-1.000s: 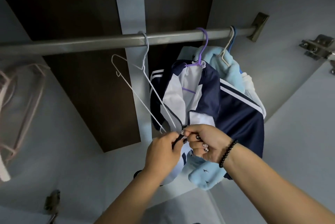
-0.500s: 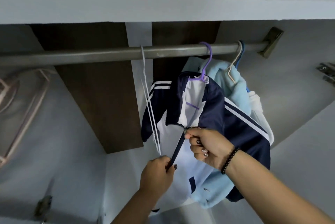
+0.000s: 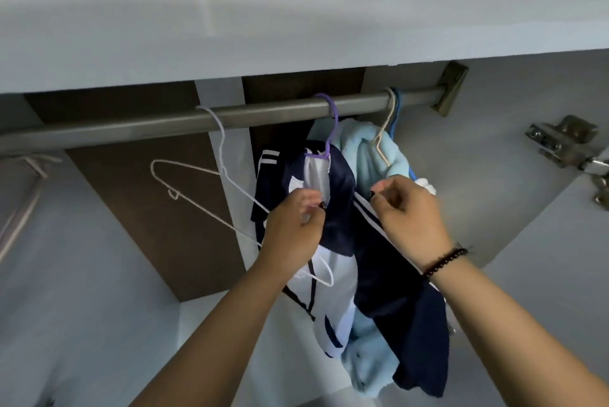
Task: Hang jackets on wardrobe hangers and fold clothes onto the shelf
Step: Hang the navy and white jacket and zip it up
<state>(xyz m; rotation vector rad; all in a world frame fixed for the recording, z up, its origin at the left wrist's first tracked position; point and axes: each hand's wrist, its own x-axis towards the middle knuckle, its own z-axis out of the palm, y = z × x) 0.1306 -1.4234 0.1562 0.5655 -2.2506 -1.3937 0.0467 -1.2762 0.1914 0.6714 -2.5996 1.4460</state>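
the navy and white jacket (image 3: 342, 225) hangs on the purple hanger (image 3: 324, 143) from the rail (image 3: 164, 123). the left hand (image 3: 293, 225) pinches its collar front; the right hand (image 3: 408, 212) pinches the shoulder fabric. an uneven tug could slide it off, or snag the empty white hanger (image 3: 211, 182) touching the left wrist.

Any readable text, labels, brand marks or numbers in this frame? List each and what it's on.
None readable.
navy and white jacket: stripes only, no lettering or logo shows.
light blue garment: no visible tag or print.
hangers, rail, door hinge: no markings legible.
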